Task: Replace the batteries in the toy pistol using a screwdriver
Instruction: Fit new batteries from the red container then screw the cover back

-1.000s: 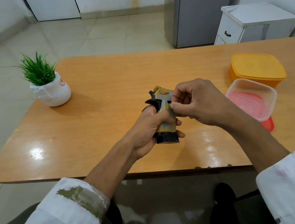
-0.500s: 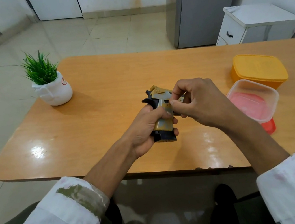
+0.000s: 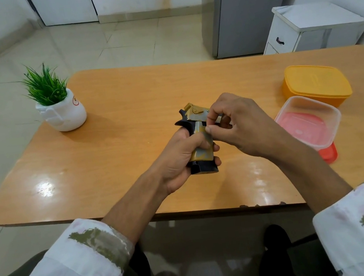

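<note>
A gold-and-grey toy pistol [image 3: 201, 151] with a black base is held above the wooden table [image 3: 119, 146], grip pointing toward me. My left hand [image 3: 179, 159] grips the pistol's handle from the left. My right hand [image 3: 242, 127] has its fingers curled, with thumb and fingertips pinching something small and grey at the upper side of the grip; what it is cannot be made out. No screwdriver or loose batteries are visible.
A potted green plant [image 3: 59, 106] in a white pot stands at the table's left. At the right sit a yellow lidded box [image 3: 316, 84] and a clear container [image 3: 309, 122] on a red lid. A white cabinet [image 3: 315, 28] stands beyond the table.
My right hand's fingers have shifted slightly up along the pistol's grip, and the pistol is tilted a little more upright in my left hand.
</note>
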